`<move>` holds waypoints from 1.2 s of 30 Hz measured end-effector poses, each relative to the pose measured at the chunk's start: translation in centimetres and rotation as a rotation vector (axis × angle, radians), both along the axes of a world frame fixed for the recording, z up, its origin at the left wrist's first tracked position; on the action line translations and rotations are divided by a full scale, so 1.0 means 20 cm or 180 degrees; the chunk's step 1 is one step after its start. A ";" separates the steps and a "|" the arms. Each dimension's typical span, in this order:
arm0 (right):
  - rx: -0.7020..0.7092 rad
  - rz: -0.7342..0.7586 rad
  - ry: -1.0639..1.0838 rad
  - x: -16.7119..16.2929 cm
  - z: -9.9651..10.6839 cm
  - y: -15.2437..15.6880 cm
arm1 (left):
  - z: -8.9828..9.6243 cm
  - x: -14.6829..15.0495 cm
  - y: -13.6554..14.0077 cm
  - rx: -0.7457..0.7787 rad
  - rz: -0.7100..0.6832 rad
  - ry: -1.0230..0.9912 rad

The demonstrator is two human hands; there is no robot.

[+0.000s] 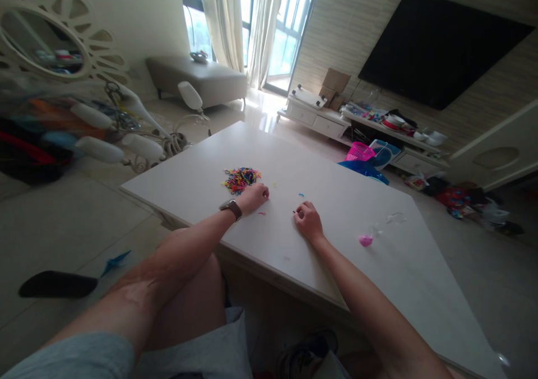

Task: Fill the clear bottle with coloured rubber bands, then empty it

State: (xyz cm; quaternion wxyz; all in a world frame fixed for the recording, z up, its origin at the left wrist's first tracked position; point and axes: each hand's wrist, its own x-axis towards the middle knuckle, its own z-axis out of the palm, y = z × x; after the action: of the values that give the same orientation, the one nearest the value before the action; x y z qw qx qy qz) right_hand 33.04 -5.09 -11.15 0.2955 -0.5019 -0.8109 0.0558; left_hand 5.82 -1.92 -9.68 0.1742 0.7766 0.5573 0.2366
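Observation:
A heap of small, multicoloured, band-like pieces (pixel 241 179) lies on the white table (pixel 269 149). My left hand (pixel 253 197), with a watch (pixel 231 208) on its wrist, is beside the heap's near right side. Its fingers are curled together, and anything between them is too small to make out. My right hand (pixel 309 221) rests on the table further right, pinching a small dark piece (pixel 294 212) at its fingertips. Around the hands lie a single red piece (pixel 261 213), a blue piece (pixel 301 194) and a pale yellow piece (pixel 274 184).
On the table's right are a crumpled pink item (pixel 365 240) and a clear plastic piece (pixel 395 218). A chandelier-like lamp (pixel 143 146) stands by the left edge. Beyond the far edge are a pink basket (pixel 360 151) and a cluttered TV cabinet (pixel 328 125).

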 end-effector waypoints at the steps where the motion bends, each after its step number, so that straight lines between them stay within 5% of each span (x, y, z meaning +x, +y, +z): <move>1: 0.0002 0.0016 -0.0003 0.00 0.00 0.00 | -0.01 0.01 0.00 0.0010 0.0014 0.0012; 18: 0.0011 0.0015 -0.0037 0.00 0.00 0.00 | 0.06 -0.10 0.03 -0.0013 0.0086 -0.0297; 25: 0.0038 -0.0017 -0.0058 0.00 0.00 0.00 | 0.19 -0.45 0.03 0.0102 0.1225 -0.0794; 29: 0.0044 0.0044 -0.0075 0.01 -0.01 0.00 | 0.16 -0.71 -0.02 -0.0222 0.1840 -0.0875; 36: 0.0038 0.0075 -0.0066 0.01 -0.01 0.02 | 0.06 -0.73 -0.06 -0.0735 0.1592 -0.1007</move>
State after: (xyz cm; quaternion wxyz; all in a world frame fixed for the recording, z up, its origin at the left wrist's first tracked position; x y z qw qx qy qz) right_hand 33.27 -4.79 -11.37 0.2894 -0.4911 -0.8201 0.0492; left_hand -8.70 -3.12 -8.48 0.2822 0.5442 0.7201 0.3250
